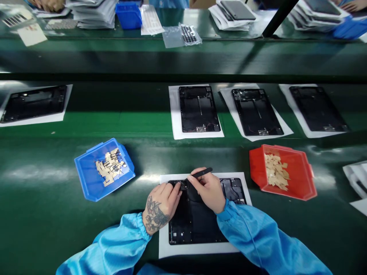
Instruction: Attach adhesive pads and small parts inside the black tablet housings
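Note:
A black tablet housing [200, 225] lies flat, inner side up, on a white sheet [200, 250] in front of me. In my right hand [210, 191] is a slim black pen-like tool [202, 172], held in a pinch, with its lower end pointing toward the housing's upper left edge. My left hand [160, 206] has its fingers drawn together at that same corner, touching the housing. Whatever lies between those fingertips is hidden.
A blue bin [86, 179] of small beige pieces with black wires stands left; a red bin [301, 179] of beige pieces stands right. Beyond, several housings on white sheets, one here [199, 109], lie along the green belt [129, 122]. Stacks and other people's hands are at the far bench.

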`<state>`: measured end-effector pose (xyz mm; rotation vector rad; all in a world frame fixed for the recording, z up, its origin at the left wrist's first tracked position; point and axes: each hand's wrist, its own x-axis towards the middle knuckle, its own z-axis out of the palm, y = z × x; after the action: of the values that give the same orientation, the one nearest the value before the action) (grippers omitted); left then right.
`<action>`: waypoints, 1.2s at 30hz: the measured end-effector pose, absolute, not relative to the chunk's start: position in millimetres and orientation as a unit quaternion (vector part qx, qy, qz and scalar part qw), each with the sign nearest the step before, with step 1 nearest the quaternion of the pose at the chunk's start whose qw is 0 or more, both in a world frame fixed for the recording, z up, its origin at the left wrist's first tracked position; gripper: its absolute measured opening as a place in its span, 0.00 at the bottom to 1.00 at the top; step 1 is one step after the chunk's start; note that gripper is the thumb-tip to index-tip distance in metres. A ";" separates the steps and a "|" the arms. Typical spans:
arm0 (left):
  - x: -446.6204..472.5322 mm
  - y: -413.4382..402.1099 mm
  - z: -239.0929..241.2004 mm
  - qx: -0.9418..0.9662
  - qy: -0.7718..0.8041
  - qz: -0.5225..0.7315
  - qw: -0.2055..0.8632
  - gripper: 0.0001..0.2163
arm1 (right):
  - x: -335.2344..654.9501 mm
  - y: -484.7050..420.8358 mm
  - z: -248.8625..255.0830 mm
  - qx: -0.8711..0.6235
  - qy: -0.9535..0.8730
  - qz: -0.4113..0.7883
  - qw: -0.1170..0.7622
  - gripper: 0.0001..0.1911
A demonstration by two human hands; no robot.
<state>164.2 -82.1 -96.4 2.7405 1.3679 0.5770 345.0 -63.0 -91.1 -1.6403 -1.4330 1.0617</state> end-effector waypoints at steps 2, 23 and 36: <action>165.3 -82.2 -96.2 0.881 0.439 0.177 0.004 0.11 | 345.5 -63.4 -88.3 -0.629 -0.567 0.405 0.346 0.09; 168.0 -83.0 -95.4 0.877 0.446 0.176 -0.035 0.11 | 359.9 -69.9 -67.4 -0.610 -0.649 0.301 0.340 0.08; 167.4 -83.6 -95.5 0.878 0.444 0.173 -0.031 0.12 | 359.6 -66.7 -83.2 -0.638 -0.549 0.413 0.348 0.12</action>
<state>167.4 -83.6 -95.5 2.8151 1.4237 0.5552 359.6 -66.7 -83.2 -1.6541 -1.4232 1.0710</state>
